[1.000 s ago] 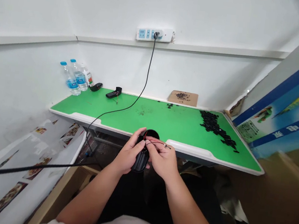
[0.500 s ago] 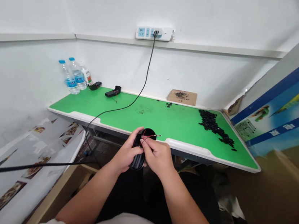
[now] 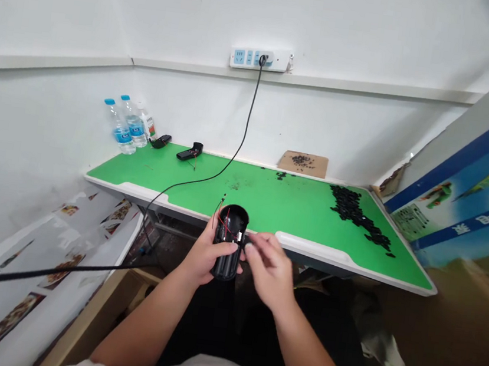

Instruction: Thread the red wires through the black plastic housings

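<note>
My left hand [image 3: 205,255] grips a black plastic cylindrical battery holder [image 3: 226,261] upright, its rounded end pointing away from me. Thin red and black wires [image 3: 222,219] run over its inside, and their ends stick up past the far end. A small pale connector [image 3: 238,237] sits at its right side. My right hand [image 3: 269,269], blurred by motion, is just right of the holder, with loosely parted fingers and nothing visible in them. The holder's near end is hidden partly by my left palm.
Behind my hands lies a green-topped table [image 3: 269,201] with a white edge. A pile of small black parts [image 3: 354,211] lies at its right, and a black cable [image 3: 209,179] crosses it. Water bottles [image 3: 121,129] stand at the back left, beside a black device [image 3: 189,151].
My right hand has come off the wires and moved right, away from the holder. The wire ends now point up and left, not right.
</note>
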Action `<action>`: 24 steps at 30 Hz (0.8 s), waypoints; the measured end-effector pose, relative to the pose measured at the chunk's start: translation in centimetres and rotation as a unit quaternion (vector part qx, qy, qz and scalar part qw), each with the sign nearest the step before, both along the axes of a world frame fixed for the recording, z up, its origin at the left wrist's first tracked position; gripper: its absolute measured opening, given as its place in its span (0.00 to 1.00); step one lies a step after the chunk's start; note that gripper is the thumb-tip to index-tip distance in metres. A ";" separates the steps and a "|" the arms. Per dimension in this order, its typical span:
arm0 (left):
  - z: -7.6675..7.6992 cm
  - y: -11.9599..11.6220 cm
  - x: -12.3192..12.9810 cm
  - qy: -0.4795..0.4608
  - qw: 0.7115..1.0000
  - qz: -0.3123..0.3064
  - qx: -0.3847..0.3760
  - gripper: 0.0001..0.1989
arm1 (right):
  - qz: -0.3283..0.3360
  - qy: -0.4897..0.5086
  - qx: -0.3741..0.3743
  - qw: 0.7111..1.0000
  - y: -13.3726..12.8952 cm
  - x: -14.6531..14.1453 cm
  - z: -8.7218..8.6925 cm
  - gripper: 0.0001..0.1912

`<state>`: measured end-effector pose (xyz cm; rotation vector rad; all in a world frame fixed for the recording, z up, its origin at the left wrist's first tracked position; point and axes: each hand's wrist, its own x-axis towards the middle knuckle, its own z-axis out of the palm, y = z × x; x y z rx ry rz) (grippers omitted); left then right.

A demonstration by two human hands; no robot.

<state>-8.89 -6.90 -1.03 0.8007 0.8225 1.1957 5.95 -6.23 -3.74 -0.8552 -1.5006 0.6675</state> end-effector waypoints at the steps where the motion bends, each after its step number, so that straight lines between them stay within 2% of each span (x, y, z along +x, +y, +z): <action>1: 0.0 0.0 0.3 0.001 1.000 0.022 0.006 0.45 | 0.028 0.003 -0.006 1.000 -0.6 -0.4 -0.7 0.15; 2: 0.0 0.0 0.6 -0.001 0.999 0.045 0.011 0.44 | 0.035 0.012 0.000 0.999 -1.1 -0.9 -1.3 0.17; 4: 0.0 -0.1 1.2 -0.011 0.996 0.082 0.018 0.41 | 0.004 0.033 0.034 0.999 -1.8 -1.7 -2.2 0.22; 7: 0.1 -0.2 1.9 -0.024 0.995 0.097 0.005 0.41 | -0.027 0.049 0.086 0.995 -1.9 -2.4 -2.5 0.24; 10: 0.2 -0.4 2.3 -0.020 0.995 0.101 -0.001 0.40 | -0.022 0.057 0.114 0.992 -1.1 -2.4 -2.4 0.26; 18: 0.0 -0.4 1.7 -0.024 0.998 0.058 -0.019 0.35 | 0.029 0.079 0.058 0.995 -0.1 -2.2 -3.0 0.26; 24: -0.1 -0.3 1.3 -0.014 0.998 0.049 -0.033 0.39 | 0.050 0.068 0.042 0.996 -0.1 -2.2 -2.7 0.25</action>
